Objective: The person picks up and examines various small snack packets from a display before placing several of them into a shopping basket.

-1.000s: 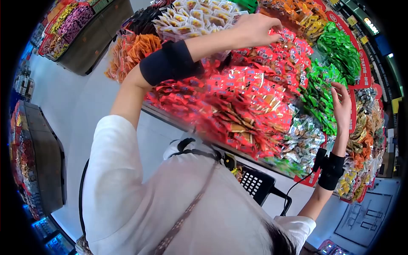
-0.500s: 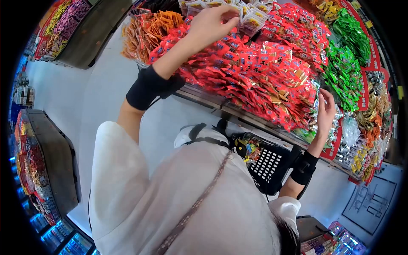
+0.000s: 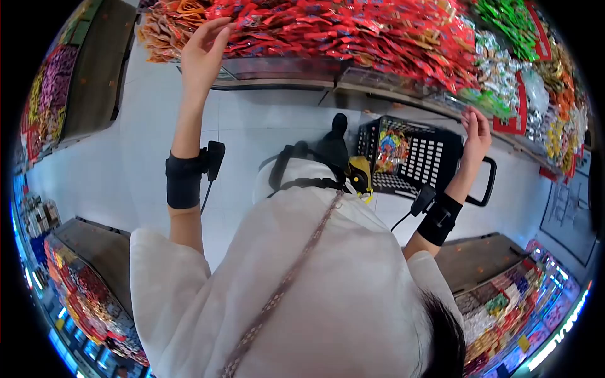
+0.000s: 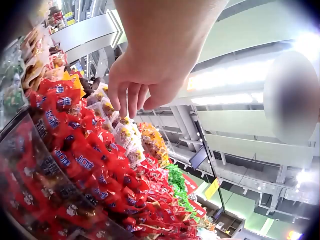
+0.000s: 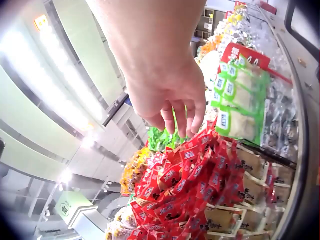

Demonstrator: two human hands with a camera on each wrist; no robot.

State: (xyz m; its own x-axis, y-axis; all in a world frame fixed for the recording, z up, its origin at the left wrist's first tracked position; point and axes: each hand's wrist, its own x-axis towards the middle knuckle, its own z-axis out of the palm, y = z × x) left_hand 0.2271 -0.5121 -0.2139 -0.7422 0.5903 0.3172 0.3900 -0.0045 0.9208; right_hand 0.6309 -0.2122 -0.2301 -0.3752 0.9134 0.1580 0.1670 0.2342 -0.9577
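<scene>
My left hand [image 3: 205, 58] is raised at the display's left end, near the orange-brown snack packets [image 3: 165, 34] and the heap of red snack packets [image 3: 353, 31]. Its fingers are loosely bent and hold nothing; in the left wrist view the hand [image 4: 150, 75] hangs over the packets. My right hand [image 3: 477, 135] hovers by the display's front edge, above the black shopping basket [image 3: 425, 157], fingers relaxed with nothing in them. In the right wrist view, green-edged packets [image 5: 240, 95] lie beside the right hand [image 5: 170, 95]. Colourful packets [image 3: 392, 148] lie inside the basket.
Silver packets [image 3: 495, 57] and green packets [image 3: 507, 22] fill the display's right part. A clear panel [image 4: 55, 185] runs along its front. Other sweet-filled stands are at the left [image 3: 94, 69], lower left [image 3: 94, 271] and lower right [image 3: 485, 271]. Pale floor [image 3: 239, 132] lies between.
The head view has shifted down toward the floor and basket. My left hand has drawn back from over the white packets to the display's left end; the right hand has come nearer the front edge.
</scene>
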